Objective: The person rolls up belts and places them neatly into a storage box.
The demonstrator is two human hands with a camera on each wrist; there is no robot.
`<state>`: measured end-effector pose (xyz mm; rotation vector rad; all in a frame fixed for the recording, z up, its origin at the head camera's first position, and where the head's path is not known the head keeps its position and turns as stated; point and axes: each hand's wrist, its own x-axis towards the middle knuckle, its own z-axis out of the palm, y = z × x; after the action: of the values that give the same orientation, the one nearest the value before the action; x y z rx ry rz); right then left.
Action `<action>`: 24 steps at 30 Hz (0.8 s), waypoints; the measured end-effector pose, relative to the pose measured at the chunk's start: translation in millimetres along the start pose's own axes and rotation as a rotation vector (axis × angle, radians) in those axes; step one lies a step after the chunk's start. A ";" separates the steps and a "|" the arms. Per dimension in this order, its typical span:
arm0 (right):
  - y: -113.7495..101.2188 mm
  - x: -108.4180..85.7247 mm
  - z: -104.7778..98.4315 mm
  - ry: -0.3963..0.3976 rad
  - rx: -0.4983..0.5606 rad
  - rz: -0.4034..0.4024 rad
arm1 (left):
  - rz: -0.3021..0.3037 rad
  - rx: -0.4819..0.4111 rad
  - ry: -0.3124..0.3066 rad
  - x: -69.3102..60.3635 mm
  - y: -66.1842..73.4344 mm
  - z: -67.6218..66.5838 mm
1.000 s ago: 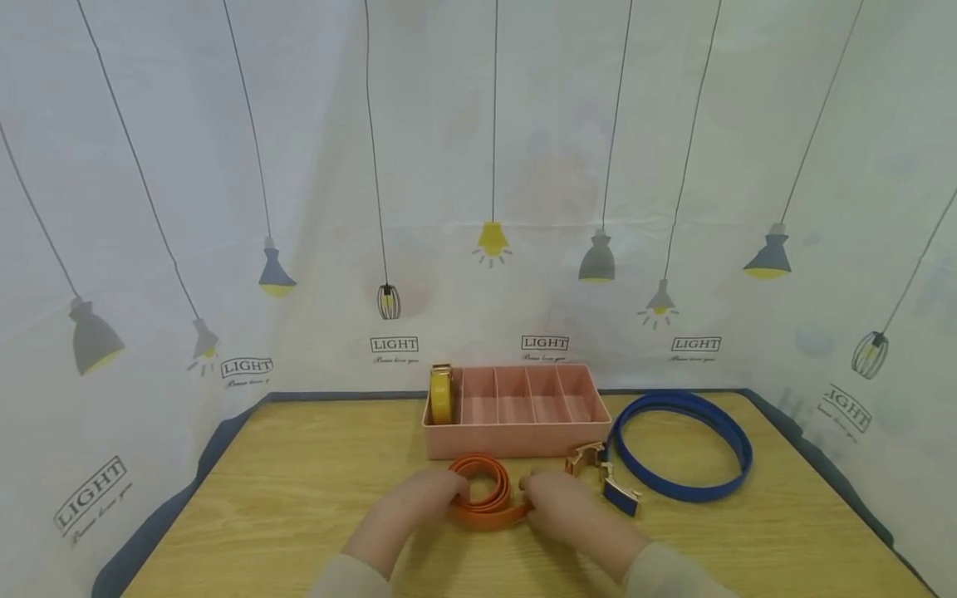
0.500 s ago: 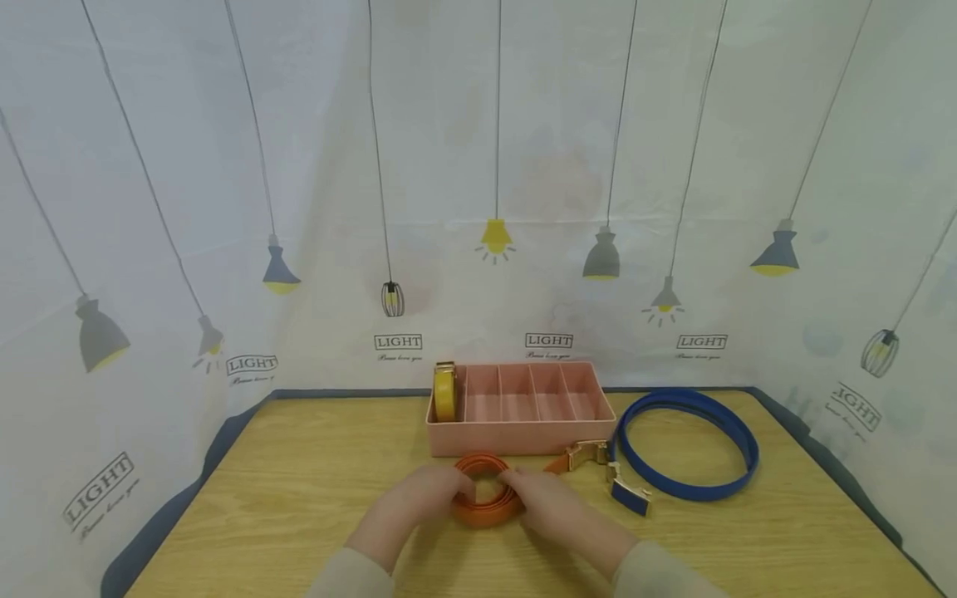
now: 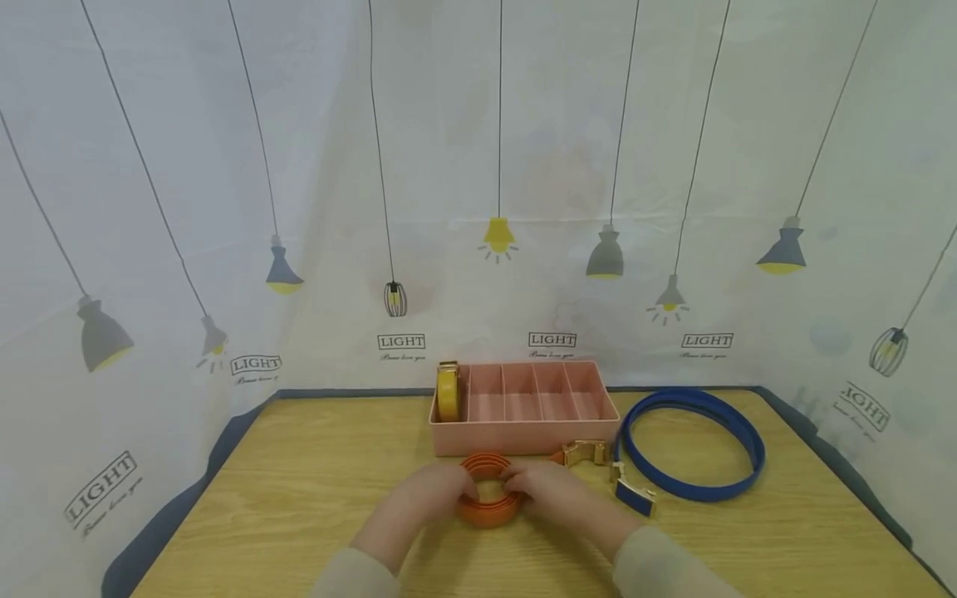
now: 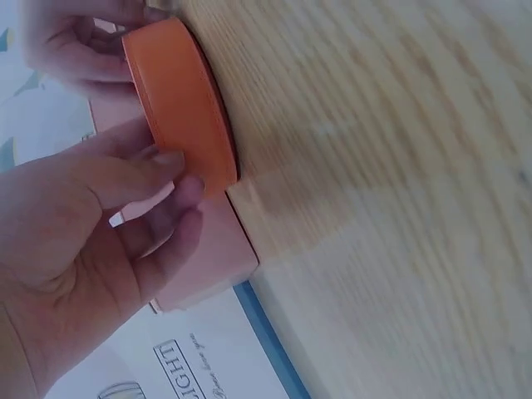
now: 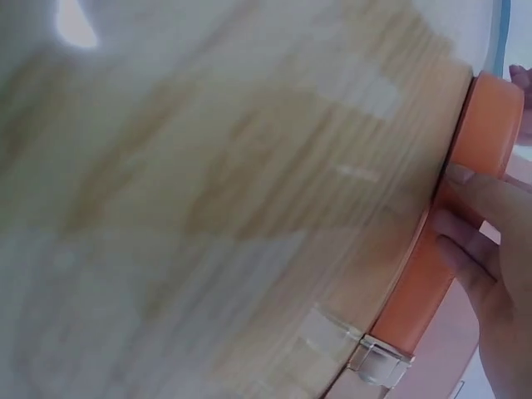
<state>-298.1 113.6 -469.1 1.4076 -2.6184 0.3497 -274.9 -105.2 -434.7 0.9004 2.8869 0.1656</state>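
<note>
An orange belt (image 3: 488,516), wound into a coil, stands on its edge on the table between my hands. My left hand (image 3: 426,500) pinches the coil's left side, thumb (image 4: 166,166) outside and fingertips reaching inside. On the right side my right hand (image 3: 557,497) grips the coil, its thumb (image 5: 470,181) pressed against the outer strap. A short length of strap runs from behind the right hand to the gold buckle (image 3: 586,453). Part of the coil's sides is hidden by the fingers.
A pink divided box (image 3: 523,438) stands behind the coil, with a rolled yellow belt (image 3: 448,395) in its leftmost compartment. To the right lies a blue belt (image 3: 706,493) in a wide loop, its buckle (image 3: 635,498) near the orange belt's buckle. A printed curtain (image 3: 329,208) hangs behind the table.
My right hand has moved from the loose strap onto the coil's right side. The coil has taken up more strap, and less of it lies free before the buckle. My left hand keeps its hold.
</note>
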 end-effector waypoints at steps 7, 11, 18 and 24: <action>-8.7 4.0 -5.4 -0.013 -0.033 -0.012 | 0.011 -0.002 -0.027 9.3 17.4 12.7; -9.7 4.5 -4.1 -0.018 -0.022 0.003 | 0.003 -0.042 -0.023 10.3 22.1 11.7; -4.5 0.5 -8.1 -0.065 -0.158 0.014 | 0.021 -0.040 -0.035 5.1 15.9 3.8; -3.7 1.7 -10.9 -0.109 -0.163 0.031 | 0.024 -0.035 -0.039 6.0 16.8 0.4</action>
<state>-295.8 113.2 -457.7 1.3703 -2.6858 0.0619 -270.4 -88.0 -433.2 0.9222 2.8290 0.1973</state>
